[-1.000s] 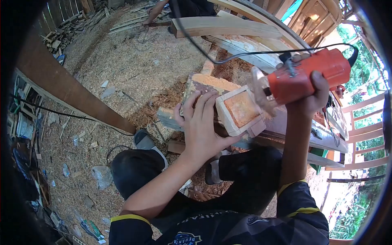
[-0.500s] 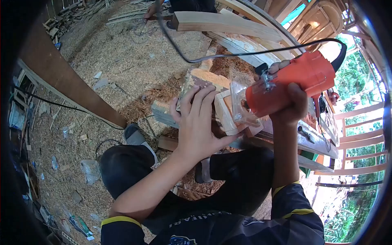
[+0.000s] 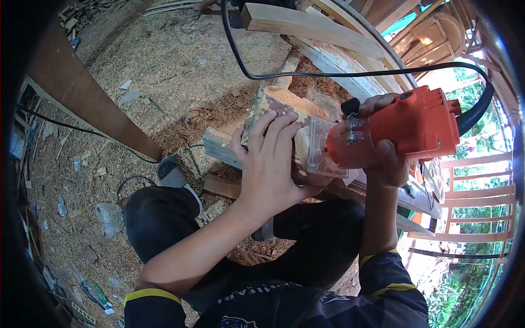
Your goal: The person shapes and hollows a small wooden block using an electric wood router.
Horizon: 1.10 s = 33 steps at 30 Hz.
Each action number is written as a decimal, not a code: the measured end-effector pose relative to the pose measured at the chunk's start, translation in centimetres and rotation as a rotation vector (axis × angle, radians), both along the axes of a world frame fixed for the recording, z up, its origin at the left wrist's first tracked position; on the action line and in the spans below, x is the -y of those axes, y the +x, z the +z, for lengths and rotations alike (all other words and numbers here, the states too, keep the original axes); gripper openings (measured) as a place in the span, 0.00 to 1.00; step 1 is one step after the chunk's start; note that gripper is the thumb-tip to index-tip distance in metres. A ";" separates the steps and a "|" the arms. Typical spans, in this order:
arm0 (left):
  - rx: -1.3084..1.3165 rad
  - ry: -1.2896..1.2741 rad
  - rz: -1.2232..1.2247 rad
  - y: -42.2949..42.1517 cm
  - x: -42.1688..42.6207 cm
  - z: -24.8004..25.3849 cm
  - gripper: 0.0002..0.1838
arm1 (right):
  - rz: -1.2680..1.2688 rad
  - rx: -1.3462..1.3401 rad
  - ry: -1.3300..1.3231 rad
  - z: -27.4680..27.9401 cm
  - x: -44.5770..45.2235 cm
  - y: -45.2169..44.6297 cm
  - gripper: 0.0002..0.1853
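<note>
My right hand (image 3: 391,161) is wrapped around an orange trim router (image 3: 413,123), which lies sideways with its clear base (image 3: 316,145) turned left. That base is against or very near the end of a pale wooden block (image 3: 301,147). My left hand (image 3: 268,158) holds the block, fingers stretched over its far side and thumb along the near edge. Part of the block is hidden by this hand and the router base. Beneath and behind it is a rough timber (image 3: 221,145). Whether the bit touches wood cannot be made out.
A black power cord (image 3: 350,74) loops from the router across the upper view. Long boards (image 3: 311,30) lie at the upper right. A brown curved plank (image 3: 93,101) stands at left. Shavings cover the ground (image 3: 158,82). Part of another person (image 3: 235,16) shows at the top.
The view has shifted slightly. The router is farther right and a little lower in view, its base covering more of the block's end. My left hand keeps its hold on the block.
</note>
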State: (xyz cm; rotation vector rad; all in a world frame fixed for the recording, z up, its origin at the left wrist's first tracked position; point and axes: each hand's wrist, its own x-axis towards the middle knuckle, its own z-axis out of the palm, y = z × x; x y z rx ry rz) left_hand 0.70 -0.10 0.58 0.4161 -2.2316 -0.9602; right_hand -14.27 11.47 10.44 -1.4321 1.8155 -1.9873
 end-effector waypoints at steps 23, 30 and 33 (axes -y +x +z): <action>-0.017 0.008 -0.027 0.0 -0.1 -0.1 0.58 | 0.022 0.031 -0.033 -0.1 0.4 -1.5 0.40; -0.026 0.001 -0.013 -0.1 -0.2 -0.2 0.58 | 0.014 -0.051 0.031 -0.2 -0.3 -1.1 0.37; -0.026 0.009 -0.009 -0.1 -0.3 -0.3 0.59 | 0.005 -0.037 0.010 -0.3 -0.3 -1.0 0.38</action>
